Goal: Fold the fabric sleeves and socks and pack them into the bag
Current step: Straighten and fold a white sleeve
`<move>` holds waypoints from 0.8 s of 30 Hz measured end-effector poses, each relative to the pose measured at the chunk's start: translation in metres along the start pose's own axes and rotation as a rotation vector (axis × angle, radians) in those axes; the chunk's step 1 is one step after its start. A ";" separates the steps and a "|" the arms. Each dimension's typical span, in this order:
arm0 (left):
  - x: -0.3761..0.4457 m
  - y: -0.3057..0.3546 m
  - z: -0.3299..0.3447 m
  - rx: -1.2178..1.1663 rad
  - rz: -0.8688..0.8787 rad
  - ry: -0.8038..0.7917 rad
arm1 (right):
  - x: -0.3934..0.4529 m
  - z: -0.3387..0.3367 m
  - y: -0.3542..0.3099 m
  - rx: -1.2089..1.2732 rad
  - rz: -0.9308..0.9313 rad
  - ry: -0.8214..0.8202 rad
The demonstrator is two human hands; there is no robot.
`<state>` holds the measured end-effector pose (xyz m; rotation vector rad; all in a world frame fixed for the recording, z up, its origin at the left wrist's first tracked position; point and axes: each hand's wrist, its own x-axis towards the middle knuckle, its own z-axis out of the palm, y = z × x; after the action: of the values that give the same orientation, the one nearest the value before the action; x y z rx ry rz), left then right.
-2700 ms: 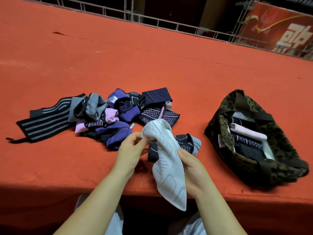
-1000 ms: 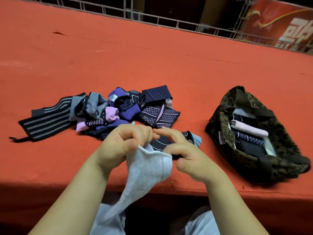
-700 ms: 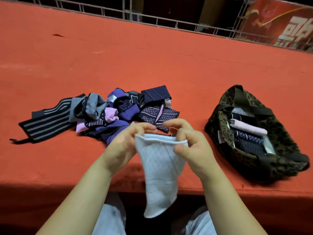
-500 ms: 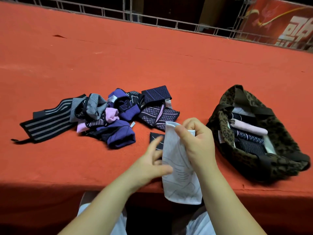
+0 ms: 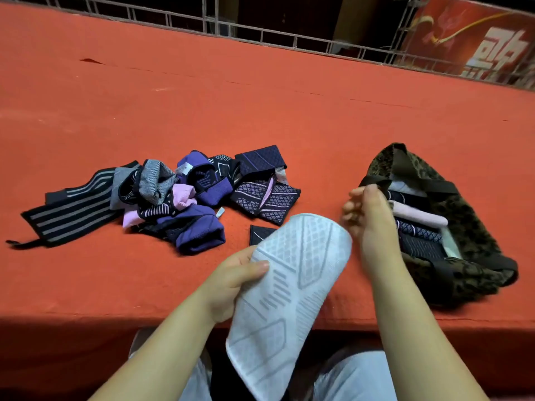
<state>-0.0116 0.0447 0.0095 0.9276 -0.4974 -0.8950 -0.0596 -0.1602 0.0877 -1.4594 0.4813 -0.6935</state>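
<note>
My left hand [image 5: 231,282] grips a white patterned sleeve [image 5: 289,290] by its left edge, thumb on top; the sleeve lies flat and hangs over the table's front edge. My right hand [image 5: 367,215] is blurred, off the sleeve, hovering with loosely curled fingers beside the leopard-print bag [image 5: 469,244], which lies open at the right with several folded pieces inside. A heap of dark, purple and pink sleeves and socks [image 5: 179,198] lies at the left. A small dark folded piece [image 5: 260,234] peeks out behind the white sleeve.
The orange table cloth [image 5: 260,105] stretches far back to a metal railing [image 5: 260,33]. A long black striped sleeve [image 5: 69,209] reaches out at the heap's left. My knees in light trousers [image 5: 356,377] show below the table edge.
The right hand has let go of the white sleeve and moved right toward the bag. The left hand has taken the sleeve, which now lies flat and spread.
</note>
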 end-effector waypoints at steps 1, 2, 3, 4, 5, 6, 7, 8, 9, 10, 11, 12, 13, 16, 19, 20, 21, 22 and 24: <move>0.001 0.000 -0.002 -0.083 0.014 0.043 | -0.005 0.000 0.010 0.010 0.129 -0.036; 0.001 0.001 -0.003 -0.152 0.027 0.090 | -0.014 0.001 0.022 0.013 0.254 -0.099; 0.002 0.002 -0.005 -0.195 0.036 0.135 | -0.024 0.000 0.036 0.031 0.373 -0.186; 0.002 0.003 -0.007 -0.206 0.044 0.175 | -0.038 0.001 0.049 0.055 0.488 -0.279; 0.001 0.004 -0.009 -0.186 0.052 0.216 | -0.050 0.002 0.059 0.079 0.578 -0.365; 0.000 0.004 -0.011 -0.140 0.054 0.258 | -0.063 0.003 0.064 0.097 0.642 -0.443; -0.001 0.004 -0.014 -0.063 0.047 0.294 | -0.073 0.005 0.067 0.109 0.669 -0.499; -0.002 0.004 -0.018 0.032 0.036 0.316 | -0.080 0.006 0.069 0.114 0.660 -0.538; -0.005 0.003 -0.022 0.134 0.024 0.324 | -0.086 0.008 0.071 0.114 0.625 -0.560; -0.008 0.003 -0.024 0.226 0.011 0.338 | -0.091 0.012 0.071 0.119 0.585 -0.547; -0.011 0.003 -0.027 0.309 -0.001 0.368 | -0.092 0.014 0.073 0.132 0.533 -0.506; -0.013 0.004 -0.028 0.365 -0.011 0.411 | -0.092 0.017 0.074 0.137 0.482 -0.438; -0.014 0.003 -0.030 0.393 -0.016 0.453 | -0.091 0.020 0.073 0.116 0.418 -0.351; -0.011 0.011 -0.032 0.421 0.046 0.544 | -0.082 0.029 0.067 0.017 0.243 -0.188; 0.003 0.036 -0.040 0.537 0.213 0.529 | -0.061 0.042 0.050 -0.089 0.024 -0.303; 0.008 0.049 -0.043 0.584 0.262 0.504 | -0.051 0.048 0.043 -0.113 -0.041 -0.327; 0.013 0.063 -0.045 0.621 0.292 0.484 | -0.041 0.054 0.035 -0.144 -0.093 -0.337; 0.017 0.074 -0.047 0.652 0.327 0.465 | -0.032 0.059 0.029 -0.180 -0.135 -0.336; 0.019 0.088 -0.049 0.833 0.373 0.468 | -0.020 0.064 0.025 -0.271 -0.213 -0.337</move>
<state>0.0722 0.0780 0.0581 1.6777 -0.6154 -0.0805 -0.0272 -0.1002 0.0658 -1.8617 0.1626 -0.5462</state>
